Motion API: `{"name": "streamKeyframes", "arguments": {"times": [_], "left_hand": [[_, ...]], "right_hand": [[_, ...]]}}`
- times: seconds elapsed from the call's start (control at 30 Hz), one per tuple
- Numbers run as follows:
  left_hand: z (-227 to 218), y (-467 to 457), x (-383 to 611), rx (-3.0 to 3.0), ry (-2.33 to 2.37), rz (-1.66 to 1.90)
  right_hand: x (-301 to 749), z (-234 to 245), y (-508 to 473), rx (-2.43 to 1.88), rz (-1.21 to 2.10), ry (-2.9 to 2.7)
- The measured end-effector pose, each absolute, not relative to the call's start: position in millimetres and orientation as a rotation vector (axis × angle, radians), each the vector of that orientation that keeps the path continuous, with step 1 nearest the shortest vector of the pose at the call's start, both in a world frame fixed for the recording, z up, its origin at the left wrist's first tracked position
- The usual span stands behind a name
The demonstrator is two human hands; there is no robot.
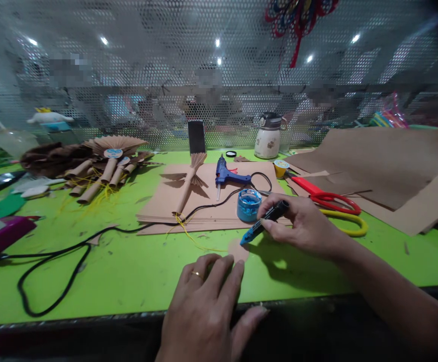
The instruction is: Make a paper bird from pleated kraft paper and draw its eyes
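Observation:
My right hand grips a black marker whose blue tip points down at a small round piece of brown paper. The tip is at or just over the paper's upper right edge. With fingers stretched out, my left hand presses its fingertips on the near side of that paper piece; a ring is on one finger. Just behind the marker stands a round jar with blue contents. A folded brown paper figure with yellow string lies on a stack of brown paper.
A blue glue gun rests on the stack, its black cord running left. Red and yellow scissors lie at right beside large brown sheets. Several paper figures are piled at left. A white flask stands behind.

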State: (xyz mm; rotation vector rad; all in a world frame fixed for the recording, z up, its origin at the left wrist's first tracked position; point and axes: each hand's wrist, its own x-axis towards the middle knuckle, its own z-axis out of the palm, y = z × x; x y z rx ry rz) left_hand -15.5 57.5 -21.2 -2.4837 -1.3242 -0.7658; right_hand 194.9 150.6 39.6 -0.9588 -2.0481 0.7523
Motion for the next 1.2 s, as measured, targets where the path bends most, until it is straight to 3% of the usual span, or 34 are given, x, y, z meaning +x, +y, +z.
{"name": "streamKeyframes", "arguments": {"times": [1.2], "left_hand": [[-20.5,57.7,-15.5,-2.477,-1.328,-0.776]], "right_hand": [[194.1,40.0,151.5,-0.965,0.788,-2.026]]}}
